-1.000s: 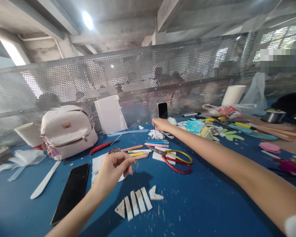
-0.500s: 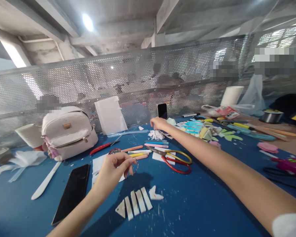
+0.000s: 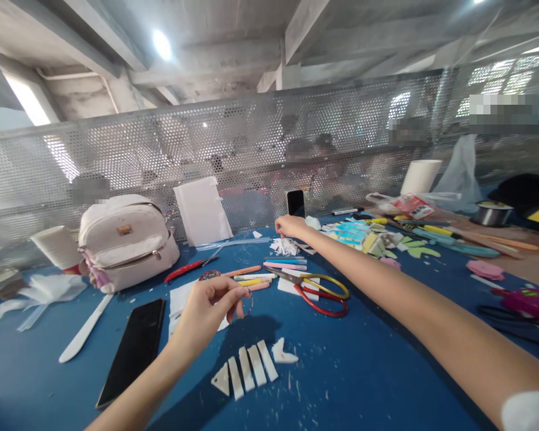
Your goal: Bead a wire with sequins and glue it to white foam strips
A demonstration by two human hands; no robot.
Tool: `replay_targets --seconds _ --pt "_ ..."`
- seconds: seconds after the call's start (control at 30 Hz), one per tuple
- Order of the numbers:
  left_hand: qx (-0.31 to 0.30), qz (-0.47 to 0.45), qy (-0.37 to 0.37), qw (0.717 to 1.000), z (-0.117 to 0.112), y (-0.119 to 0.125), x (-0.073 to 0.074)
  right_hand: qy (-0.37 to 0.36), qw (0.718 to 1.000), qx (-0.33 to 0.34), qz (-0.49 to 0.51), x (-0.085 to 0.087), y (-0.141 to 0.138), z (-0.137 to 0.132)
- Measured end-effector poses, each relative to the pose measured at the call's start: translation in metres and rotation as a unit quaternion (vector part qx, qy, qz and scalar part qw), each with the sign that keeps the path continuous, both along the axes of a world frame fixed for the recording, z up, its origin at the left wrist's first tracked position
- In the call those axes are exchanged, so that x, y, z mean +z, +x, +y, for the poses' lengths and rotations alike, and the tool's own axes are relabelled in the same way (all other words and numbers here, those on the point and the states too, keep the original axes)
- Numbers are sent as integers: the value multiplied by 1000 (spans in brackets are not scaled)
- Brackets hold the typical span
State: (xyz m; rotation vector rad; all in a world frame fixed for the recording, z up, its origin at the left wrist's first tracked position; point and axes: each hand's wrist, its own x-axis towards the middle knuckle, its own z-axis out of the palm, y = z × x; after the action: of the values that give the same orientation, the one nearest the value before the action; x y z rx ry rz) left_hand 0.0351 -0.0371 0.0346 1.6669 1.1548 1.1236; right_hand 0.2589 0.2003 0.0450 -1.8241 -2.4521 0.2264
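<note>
My left hand (image 3: 215,305) is closed in a pinch on a thin clear loop (image 3: 251,303), too fine to make out its material. Below it on the table lie flat white fish-shaped pieces (image 3: 248,370): a pointed head with a small hole, several strips and a forked tail (image 3: 284,352). Stretched far forward, my right hand (image 3: 289,226) has its fingertips together at a small heap of white scraps (image 3: 282,246); what they hold, if anything, is hidden. Between the hands lie several coloured pens (image 3: 285,263) and scissors (image 3: 326,294) with red and yellow handles.
A pale backpack (image 3: 128,245), a black phone (image 3: 132,350), a white plastic knife (image 3: 86,329) and red-handled pliers (image 3: 185,270) lie left. Another phone (image 3: 295,203) stands by the perforated screen (image 3: 251,149). Coloured cut pieces (image 3: 350,233), tools, a wire spool (image 3: 493,213) and a pink glue gun (image 3: 527,302) occupy the right.
Both hands stay almost where they were; the right fingertips dip slightly at the white scraps. The camera view has shifted a little. Objects on the table have not moved.
</note>
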Motion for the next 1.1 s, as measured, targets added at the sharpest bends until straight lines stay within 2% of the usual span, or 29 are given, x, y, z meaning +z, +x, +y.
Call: replay_targets --seconds 0.2,0.33,0.5,0.53,0.57,0.6,0.67,0.73,0.83,1.1 --pt "12 -2 -4 1000 0 1 2 66 987 31 142 9 -11 -24" --pt "12 -3 -6 1000 0 1 2 73 949 121 281 7 -30 -71" --pt "13 6 -10 1000 1 2 -2 -10 884 249 395 -13 -37 -154" --pt "10 11 -10 1000 2 2 -3 -69 846 271 453 -18 -35 -167" --pt "7 17 -10 1000 2 2 -4 -117 818 273 492 -23 -32 -177" --pt "5 24 -10 1000 2 2 -5 -148 802 267 513 -28 -29 -184" --pt "4 38 -7 999 1 4 -7 -180 784 262 533 -38 -25 -193" --pt "5 53 -2 999 -1 6 -8 -182 778 260 542 -45 -22 -195" --pt "9 87 13 996 -5 10 -9 -163 790 245 538 -51 -22 -197" --pt "7 147 55 988 -7 13 -14 -157 791 210 552 -52 -16 -203"
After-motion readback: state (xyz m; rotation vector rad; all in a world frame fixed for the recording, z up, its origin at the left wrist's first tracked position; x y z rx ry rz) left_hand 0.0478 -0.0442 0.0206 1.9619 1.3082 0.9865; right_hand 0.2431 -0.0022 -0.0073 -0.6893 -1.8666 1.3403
